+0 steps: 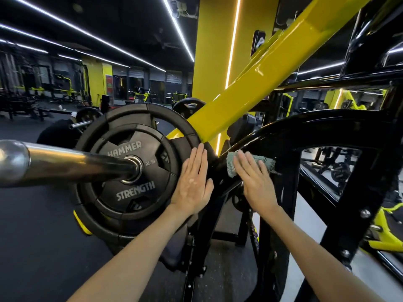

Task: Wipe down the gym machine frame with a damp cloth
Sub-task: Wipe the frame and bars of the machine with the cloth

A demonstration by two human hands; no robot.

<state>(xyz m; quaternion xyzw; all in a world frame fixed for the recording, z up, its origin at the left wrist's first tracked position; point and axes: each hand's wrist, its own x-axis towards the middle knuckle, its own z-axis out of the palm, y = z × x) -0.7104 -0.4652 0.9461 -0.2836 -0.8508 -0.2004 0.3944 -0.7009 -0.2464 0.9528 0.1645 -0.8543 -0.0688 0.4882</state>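
A grey-green cloth (267,162) lies against the curved black tube of the gym machine frame (327,125). My right hand (254,179) presses flat on the cloth with straight fingers, covering its middle. My left hand (193,182) rests flat, fingers straight, on the right edge of the black weight plates (122,168) marked HAMMER STRENGTH. A yellow frame arm (257,83) runs diagonally up to the right behind both hands.
A chrome bar sleeve (54,160) juts toward me from the plate hub at left. A mirror (331,164) sits behind the black frame at right. Dark rubber floor (32,247) spreads to the left, with other gym machines far back.
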